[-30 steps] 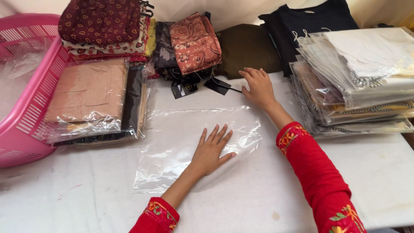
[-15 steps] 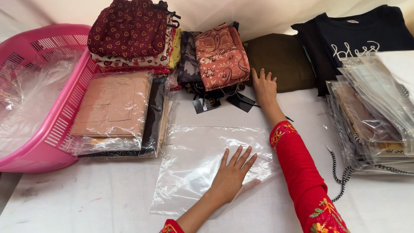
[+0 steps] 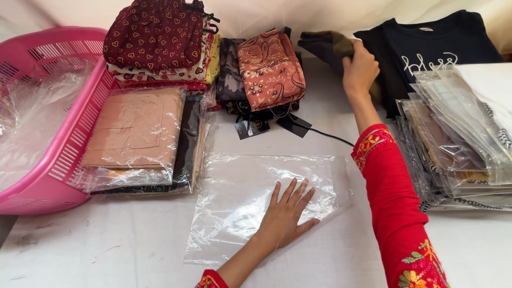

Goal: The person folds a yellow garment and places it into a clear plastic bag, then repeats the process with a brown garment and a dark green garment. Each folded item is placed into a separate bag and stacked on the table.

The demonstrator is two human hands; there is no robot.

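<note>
1. On white table (image 3: 133, 250): left hand (image 3: 285, 216) flat, fingers spread, pressing clear plastic bag (image 3: 240, 202).
2. Far edge: right hand (image 3: 360, 69) grasping olive-brown folded garment (image 3: 325, 45), beside orange paisley bundle (image 3: 272, 66).

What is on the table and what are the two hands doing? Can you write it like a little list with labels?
left hand: left hand pressed flat, fingers spread, on the clear plastic bag
right hand: right hand gripping the folded olive-brown garment
middle back: folded orange paisley garment with black tags
left side: pink plastic basket, beside bagged beige garment
right side: stack of bagged clothes, dark navy shirt behind it
surface: white table
</note>
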